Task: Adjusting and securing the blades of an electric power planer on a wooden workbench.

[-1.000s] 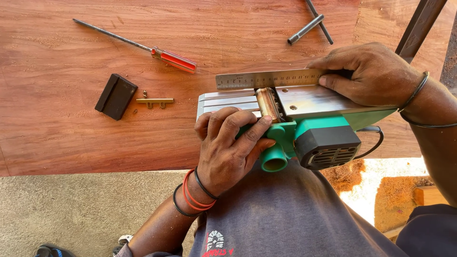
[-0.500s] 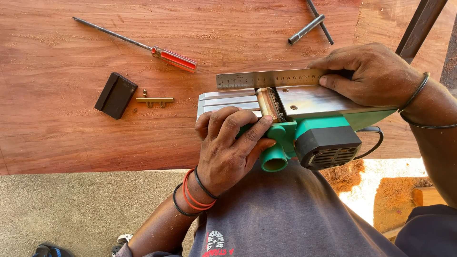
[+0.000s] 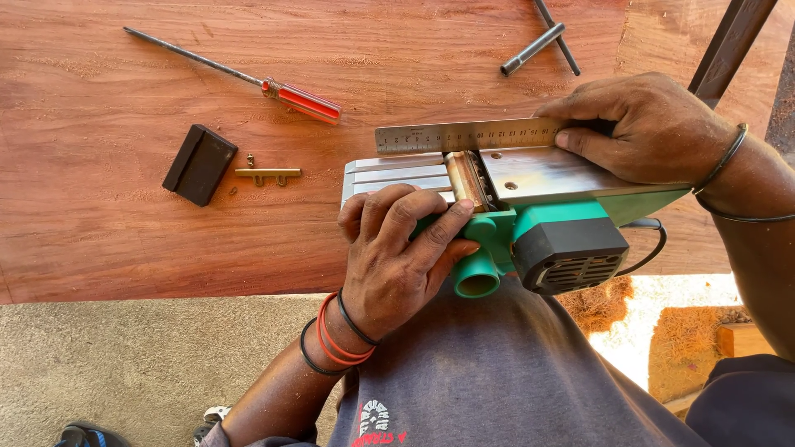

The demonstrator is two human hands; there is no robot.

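Head view, the only one. One green electric planer [image 3: 530, 228] lying upside down at the near edge of one reddish wooden board [image 3: 124, 223], metal sole plates facing up, cutter drum showing in the gap between them, black motor housing and round green dust port toward the body.

Left hand [image 3: 397, 257] curled over the near side of the planer, fingers bent and pressed on the front sole plate just beside the drum, thumb down on the green body; a closed grip on the tool. Wrist carrying bands, red and black, exact count hard to tell.

Right hand [image 3: 642, 124] flat and partly closed over the far end of one steel ruler [image 3: 468, 135], fingertips pinning it edge-on along the far side of the rear sole plate. One thin bangle on that wrist.

Well apart on the board: one red-handled screwdriver [image 3: 302, 101] with a long shaft, one black block [image 3: 199, 164], one small brass key-like part [image 3: 267, 174] just beside it, two dark metal rods [image 3: 534, 48] crossing at the top edge.

One black cable [image 3: 650, 248] looping off the planer's right side.
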